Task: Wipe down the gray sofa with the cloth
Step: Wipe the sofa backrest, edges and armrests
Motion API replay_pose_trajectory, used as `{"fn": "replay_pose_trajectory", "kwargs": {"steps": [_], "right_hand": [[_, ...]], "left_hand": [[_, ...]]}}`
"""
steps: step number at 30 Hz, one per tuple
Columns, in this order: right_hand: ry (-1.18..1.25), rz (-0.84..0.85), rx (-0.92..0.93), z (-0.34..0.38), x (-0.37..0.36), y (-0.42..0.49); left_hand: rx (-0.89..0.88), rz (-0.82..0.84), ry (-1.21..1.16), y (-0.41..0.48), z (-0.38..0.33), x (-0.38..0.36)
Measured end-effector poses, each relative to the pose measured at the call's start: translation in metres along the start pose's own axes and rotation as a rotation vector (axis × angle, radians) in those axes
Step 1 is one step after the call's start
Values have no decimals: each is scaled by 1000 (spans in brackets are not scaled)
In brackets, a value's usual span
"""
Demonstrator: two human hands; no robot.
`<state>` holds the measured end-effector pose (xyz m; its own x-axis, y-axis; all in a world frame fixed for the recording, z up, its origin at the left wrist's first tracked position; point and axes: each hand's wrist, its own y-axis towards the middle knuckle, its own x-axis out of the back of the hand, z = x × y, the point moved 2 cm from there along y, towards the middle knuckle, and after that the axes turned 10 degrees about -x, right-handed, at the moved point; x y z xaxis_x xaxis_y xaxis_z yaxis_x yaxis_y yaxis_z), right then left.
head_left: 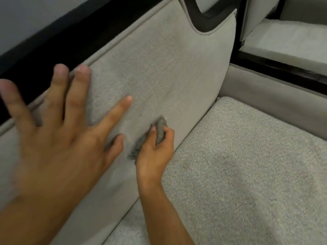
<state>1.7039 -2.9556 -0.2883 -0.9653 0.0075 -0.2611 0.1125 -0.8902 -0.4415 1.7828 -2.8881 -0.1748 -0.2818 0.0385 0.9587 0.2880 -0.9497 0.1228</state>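
The gray sofa fills the view: its back cushion (159, 68) slopes up to the left and its seat cushion (238, 156) lies at the lower right. My right hand (155, 149) grips a crumpled gray cloth (160, 129) and holds it against the lower part of the back cushion, just above the seam with the seat. My left hand (58, 124) is spread wide with straight fingers, flat on the back cushion near its upper edge; it looks slightly blurred.
A dark frame (53, 41) runs behind the back cushion's top edge. A dark-trimmed notch (203, 22) cuts into the cushion's top. At the upper right, a dark glossy rail (283, 69) separates a second gray seat section (292, 41).
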Motion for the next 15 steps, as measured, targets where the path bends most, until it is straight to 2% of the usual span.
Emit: {"fn": "replay_pose_trajectory", "kwargs": {"steps": [2, 3, 5, 7, 9, 12, 15], "right_hand": [[47, 77, 148, 20, -9, -15], [53, 99, 182, 22, -11, -20], [21, 78, 150, 12, -8, -22], [-21, 25, 56, 0, -1, -16], [-44, 31, 57, 7, 2, -14], [28, 197, 254, 35, -6, -20], [24, 269, 269, 27, -2, -20]], "left_hand": [[48, 11, -17, 1, 4, 1], [18, -32, 6, 0, 3, 6], [-125, -127, 125, -9, -5, 20], [-184, -148, 203, -12, -7, 25], [-173, -139, 217, -13, -7, 27], [-210, -180, 216, -10, -5, 23], [-82, -189, 95, -4, -7, 4]]}}
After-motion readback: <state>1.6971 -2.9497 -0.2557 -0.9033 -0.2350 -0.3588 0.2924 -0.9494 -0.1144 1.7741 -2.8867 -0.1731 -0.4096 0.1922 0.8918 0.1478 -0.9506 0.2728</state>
